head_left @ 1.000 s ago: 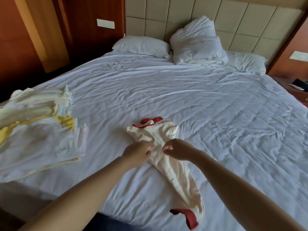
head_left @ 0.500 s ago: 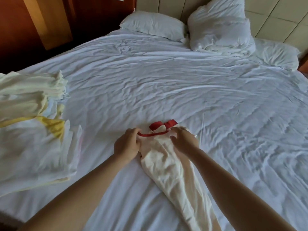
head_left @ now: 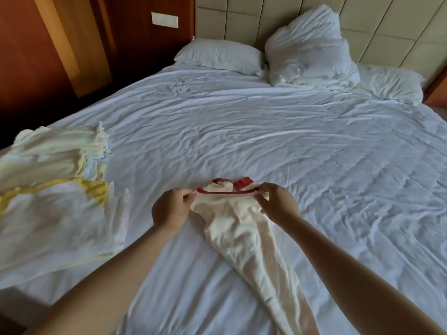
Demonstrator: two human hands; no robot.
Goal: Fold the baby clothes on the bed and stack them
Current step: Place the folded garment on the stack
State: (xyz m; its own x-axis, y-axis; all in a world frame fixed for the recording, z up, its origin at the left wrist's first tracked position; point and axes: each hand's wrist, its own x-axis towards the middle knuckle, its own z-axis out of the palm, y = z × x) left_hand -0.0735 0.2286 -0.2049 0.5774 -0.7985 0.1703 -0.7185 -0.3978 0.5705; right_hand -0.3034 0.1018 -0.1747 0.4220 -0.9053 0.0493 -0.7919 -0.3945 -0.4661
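Both hands have slid outward along the red-trimmed edge since half a second ago, when they sat closer together on it, and that edge is now drawn into a nearly straight line between them. One cream garment [head_left: 242,228] is being worked: it lies on the white sheet [head_left: 266,141] near the front middle of the bed, its red-edged top between the hands and its narrow body trailing toward the lower right and out of view. Two small red pieces of trim [head_left: 243,183] show just beyond that edge. Two hands are in view. The left hand [head_left: 170,209] pinches the left end of the edge between thumb and fingers, knuckles toward the camera. The right hand [head_left: 278,204] has its fingers curled over the right end, gripping the cloth. Two bare forearms reach in from the lower corners. At the left of the bed lie two piles of clothes: a nearer pile [head_left: 60,213] with yellow trim on top and a farther pile [head_left: 55,151] of pale cream pieces; how many pieces each holds cannot be counted. At the head of the bed are two flat white pillows, one at the left [head_left: 217,54] and one at the right [head_left: 391,85], with one bunched white bundle [head_left: 307,49] between them against the padded headboard [head_left: 375,27]. One switch plate [head_left: 164,19] sits on the wooden wall.
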